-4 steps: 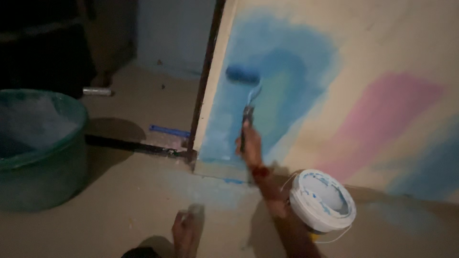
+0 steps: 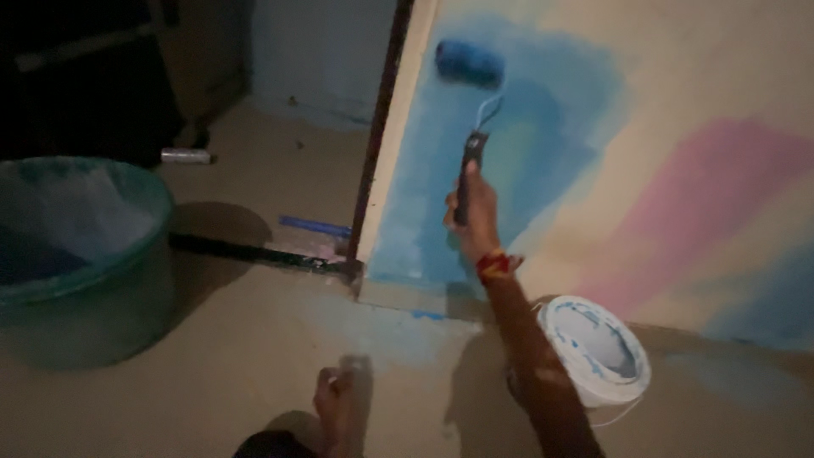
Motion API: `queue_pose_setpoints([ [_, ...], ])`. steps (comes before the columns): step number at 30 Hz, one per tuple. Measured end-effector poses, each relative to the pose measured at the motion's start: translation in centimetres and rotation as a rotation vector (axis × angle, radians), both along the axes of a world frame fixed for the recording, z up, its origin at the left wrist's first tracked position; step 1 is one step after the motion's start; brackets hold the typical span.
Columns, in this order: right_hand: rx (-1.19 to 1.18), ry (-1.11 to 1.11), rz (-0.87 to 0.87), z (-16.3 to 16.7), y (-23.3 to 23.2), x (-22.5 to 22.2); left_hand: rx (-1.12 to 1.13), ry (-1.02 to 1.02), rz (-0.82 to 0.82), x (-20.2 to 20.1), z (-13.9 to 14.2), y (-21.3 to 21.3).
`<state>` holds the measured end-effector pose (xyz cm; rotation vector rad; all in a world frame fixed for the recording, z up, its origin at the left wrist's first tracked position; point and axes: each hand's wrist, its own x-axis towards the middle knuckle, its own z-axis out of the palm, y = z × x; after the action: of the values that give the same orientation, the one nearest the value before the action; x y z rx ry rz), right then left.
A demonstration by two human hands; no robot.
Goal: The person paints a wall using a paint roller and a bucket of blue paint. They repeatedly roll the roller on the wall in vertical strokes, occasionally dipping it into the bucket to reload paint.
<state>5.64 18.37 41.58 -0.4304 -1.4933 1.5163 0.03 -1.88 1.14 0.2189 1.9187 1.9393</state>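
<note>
1. A dim room under decoration is shown, with a bare dusty concrete floor point(image 2: 254, 339).
2. A cream plastered wall point(image 2: 678, 76) is seen partly coated in blue and pink patches.
3. A white plastic paint bucket point(image 2: 598, 352) and a large green plastic tub point(image 2: 80, 263) are set on the floor.

The tub point(image 2: 80, 254) at nine o'clock is cut off by the left edge, its contents too dim to tell. The forearm hides part of the bucket point(image 2: 598, 352) at five o'clock. A foot point(image 2: 339, 407) at six o'clock is blurred. The left hand is out of view. The top-left corner is too dark to read.
</note>
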Motion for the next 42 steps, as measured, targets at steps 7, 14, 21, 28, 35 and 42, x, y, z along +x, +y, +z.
queue_pose_setpoints([
  [7,-0.019,-0.032,-0.051,-7.1,-0.8,-0.7,0.006,-0.301,-0.103,2.0,4.7,0.2],
  [14,-0.315,-0.225,-0.116,-25.9,-5.6,1.3,0.085,-0.171,-0.021,2.3,4.4,0.4],
  [21,-0.460,-0.352,-0.159,-35.0,-7.8,1.9,0.102,-0.182,-0.053,2.6,5.7,0.1],
  [28,-0.296,-0.194,-0.170,-29.4,-7.9,-0.2,0.068,-0.148,-0.063,2.1,4.6,0.0],
  [35,0.020,-0.066,-0.215,-11.4,-2.7,-4.5,0.020,-0.051,-0.051,2.0,1.4,1.2],
  [42,0.134,0.039,-0.158,1.6,-1.0,-5.3,0.007,-0.162,-0.084,2.1,2.1,0.9],
])
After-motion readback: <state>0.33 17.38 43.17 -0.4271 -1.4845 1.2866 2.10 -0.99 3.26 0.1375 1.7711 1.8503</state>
